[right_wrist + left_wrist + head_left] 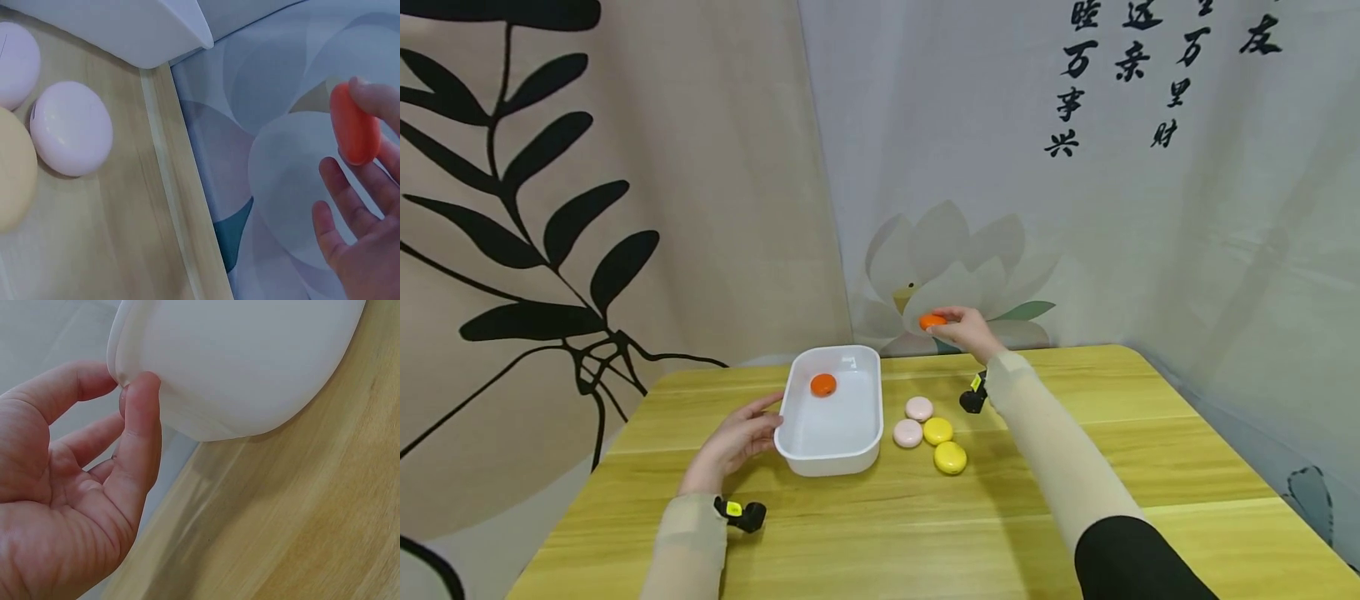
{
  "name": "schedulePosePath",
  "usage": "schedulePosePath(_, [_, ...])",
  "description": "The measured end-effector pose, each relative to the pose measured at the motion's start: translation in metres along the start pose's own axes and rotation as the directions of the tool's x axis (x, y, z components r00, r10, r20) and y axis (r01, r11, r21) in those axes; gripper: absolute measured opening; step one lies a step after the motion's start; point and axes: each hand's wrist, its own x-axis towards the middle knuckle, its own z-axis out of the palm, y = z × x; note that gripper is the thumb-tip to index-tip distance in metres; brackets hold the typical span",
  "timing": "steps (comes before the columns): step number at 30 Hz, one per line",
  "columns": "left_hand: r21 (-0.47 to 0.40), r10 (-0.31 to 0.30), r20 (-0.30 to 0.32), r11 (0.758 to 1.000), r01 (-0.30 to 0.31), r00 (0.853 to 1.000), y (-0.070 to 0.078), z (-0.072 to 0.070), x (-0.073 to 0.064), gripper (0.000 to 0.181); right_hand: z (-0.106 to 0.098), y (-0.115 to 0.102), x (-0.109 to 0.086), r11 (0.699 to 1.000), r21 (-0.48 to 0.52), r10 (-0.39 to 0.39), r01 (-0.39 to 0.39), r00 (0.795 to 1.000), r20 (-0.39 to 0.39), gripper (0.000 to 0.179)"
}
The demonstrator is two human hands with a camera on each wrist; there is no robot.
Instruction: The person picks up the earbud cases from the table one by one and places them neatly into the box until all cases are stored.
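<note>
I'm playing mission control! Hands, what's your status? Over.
Right fingers pinching raised orange disc. Left fingers touching white box. Other orange disc inside box. Nothing visible blocking raised disc from box.

Mid-frame, the white box [831,467] is smooth, glossy, probably plastic; the yellow discs [951,458] shine. The table [850,533] below is grained wood, the cloth [722,167] above matt.

The right hand [374,232] pinches a smooth orange rounded disc [354,128].
Two pale pink rounded discs [72,128] and a cut-off yellowish disc [14,172] lie on the light wood-grain table [103,240]; a white smooth-walled container [134,28] shows above them, grey petal-printed cloth [265,69] behind the hand.
</note>
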Motion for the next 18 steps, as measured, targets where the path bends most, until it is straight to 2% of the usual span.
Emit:
schedulePosePath(12, [0.001, -0.005, 0.002, 1.0, 0.005, 1.0, 0.002, -0.001, 0.0, 0.064, 0.01, -0.011, 0.007, 1.0, 0.0, -0.027, 0.027, 1.0, -0.005, 0.052])
schedulePosePath(18, [-0.004, -0.004, 0.008, 1.0, 0.004, 1.0, 0.001, -0.001, 0.0, 0.063, 0.017, -0.012, 0.008, 1.0, -0.001, -0.01, 0.01, 1.0, 0.01, 0.052])
